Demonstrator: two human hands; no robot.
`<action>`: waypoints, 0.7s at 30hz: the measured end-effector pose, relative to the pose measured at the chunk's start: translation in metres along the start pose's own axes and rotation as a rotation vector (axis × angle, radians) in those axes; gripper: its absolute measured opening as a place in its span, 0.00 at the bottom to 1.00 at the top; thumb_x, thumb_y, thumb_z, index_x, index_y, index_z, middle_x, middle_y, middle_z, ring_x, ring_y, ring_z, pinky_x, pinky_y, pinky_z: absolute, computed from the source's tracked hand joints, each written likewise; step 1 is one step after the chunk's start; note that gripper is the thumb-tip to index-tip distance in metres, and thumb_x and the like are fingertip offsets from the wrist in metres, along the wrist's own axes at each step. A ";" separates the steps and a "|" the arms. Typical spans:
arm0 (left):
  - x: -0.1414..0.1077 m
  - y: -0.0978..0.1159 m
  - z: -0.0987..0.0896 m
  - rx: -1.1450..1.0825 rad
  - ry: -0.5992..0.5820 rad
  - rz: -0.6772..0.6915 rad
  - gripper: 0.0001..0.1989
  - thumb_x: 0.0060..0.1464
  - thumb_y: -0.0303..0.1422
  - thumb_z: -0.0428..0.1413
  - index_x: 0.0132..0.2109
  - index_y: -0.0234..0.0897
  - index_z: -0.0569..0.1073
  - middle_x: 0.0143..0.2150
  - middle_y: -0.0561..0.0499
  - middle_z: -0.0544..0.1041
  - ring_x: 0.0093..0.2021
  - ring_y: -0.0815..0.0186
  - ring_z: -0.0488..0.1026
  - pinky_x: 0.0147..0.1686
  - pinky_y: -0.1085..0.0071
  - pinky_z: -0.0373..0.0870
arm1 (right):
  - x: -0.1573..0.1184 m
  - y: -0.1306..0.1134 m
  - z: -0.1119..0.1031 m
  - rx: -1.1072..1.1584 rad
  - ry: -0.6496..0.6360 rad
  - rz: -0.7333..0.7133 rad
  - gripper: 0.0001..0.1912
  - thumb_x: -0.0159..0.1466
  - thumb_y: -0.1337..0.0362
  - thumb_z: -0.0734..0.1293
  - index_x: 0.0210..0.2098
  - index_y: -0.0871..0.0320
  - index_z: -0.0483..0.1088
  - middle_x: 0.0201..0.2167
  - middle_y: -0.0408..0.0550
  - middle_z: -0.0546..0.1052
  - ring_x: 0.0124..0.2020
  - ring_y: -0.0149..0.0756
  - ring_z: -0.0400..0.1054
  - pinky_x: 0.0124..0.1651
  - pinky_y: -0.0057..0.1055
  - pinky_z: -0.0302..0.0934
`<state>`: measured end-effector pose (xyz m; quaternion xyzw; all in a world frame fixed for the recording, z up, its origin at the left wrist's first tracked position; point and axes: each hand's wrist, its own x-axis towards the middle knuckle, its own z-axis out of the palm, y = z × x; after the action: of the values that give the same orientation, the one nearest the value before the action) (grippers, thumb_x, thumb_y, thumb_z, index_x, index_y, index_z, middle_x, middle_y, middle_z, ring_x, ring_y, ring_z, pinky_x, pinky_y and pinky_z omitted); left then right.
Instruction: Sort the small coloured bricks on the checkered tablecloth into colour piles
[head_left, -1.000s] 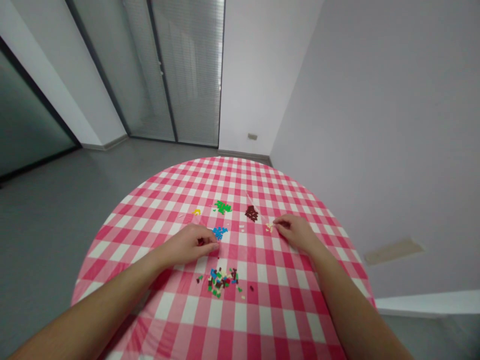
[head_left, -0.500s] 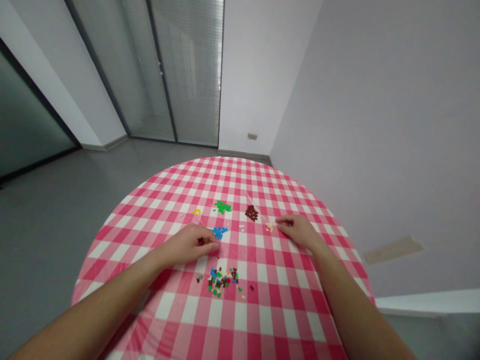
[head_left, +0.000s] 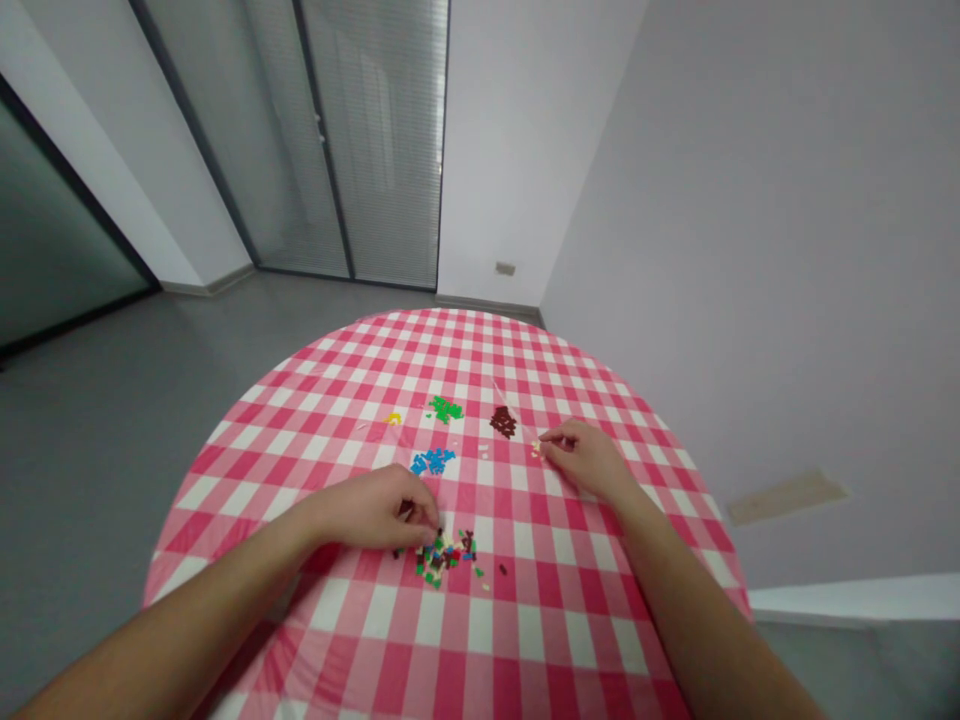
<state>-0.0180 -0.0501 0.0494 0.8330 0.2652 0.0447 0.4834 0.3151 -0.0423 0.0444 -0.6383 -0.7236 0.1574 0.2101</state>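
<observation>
My left hand (head_left: 382,508) is at the upper left edge of a mixed pile of small coloured pieces (head_left: 448,563), which look like toy bricks. Its fingers are curled together, and whatever is between the fingertips is hidden. Just beyond it lies a group of blue pieces (head_left: 433,461). To the right, my right hand (head_left: 589,462) hovers low over or touches a few cream pieces (head_left: 535,450), thumb and forefinger pinched close. I cannot make out what that pinch holds.
Green pieces (head_left: 445,409), dark brown pieces (head_left: 503,422) and a few yellow pieces (head_left: 394,419) lie in separate groups farther back. A couple of white pieces (head_left: 484,450) sit mid-table. The round table has a red-and-white checked cloth (head_left: 480,650); a wall (head_left: 787,250) stands at right.
My left hand has come back from beside the blue group to the mixed pile, and the blue group now shows wider. My right hand has shifted slightly left over the cream pieces.
</observation>
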 end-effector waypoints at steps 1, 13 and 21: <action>0.000 0.002 0.000 0.021 -0.019 -0.004 0.06 0.57 0.32 0.57 0.37 0.36 0.79 0.27 0.53 0.76 0.26 0.69 0.72 0.26 0.75 0.64 | -0.004 -0.010 0.001 0.032 -0.025 -0.058 0.10 0.63 0.63 0.67 0.37 0.57 0.80 0.37 0.52 0.80 0.37 0.40 0.73 0.40 0.34 0.65; -0.006 -0.001 -0.003 0.131 -0.132 -0.001 0.06 0.45 0.22 0.60 0.27 0.37 0.73 0.26 0.57 0.73 0.26 0.70 0.68 0.27 0.75 0.61 | -0.038 -0.064 0.016 0.074 -0.707 -0.397 0.14 0.54 0.67 0.76 0.40 0.55 0.80 0.36 0.46 0.80 0.34 0.34 0.70 0.35 0.26 0.60; -0.006 -0.001 -0.002 0.137 -0.132 -0.026 0.07 0.45 0.24 0.63 0.26 0.37 0.72 0.25 0.58 0.71 0.25 0.70 0.66 0.27 0.74 0.59 | -0.042 -0.071 0.027 0.122 -0.738 -0.445 0.07 0.57 0.71 0.71 0.32 0.55 0.81 0.31 0.43 0.81 0.30 0.32 0.72 0.35 0.26 0.60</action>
<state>-0.0239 -0.0506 0.0509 0.8618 0.2460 -0.0350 0.4423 0.2443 -0.0927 0.0522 -0.3541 -0.8596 0.3683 0.0035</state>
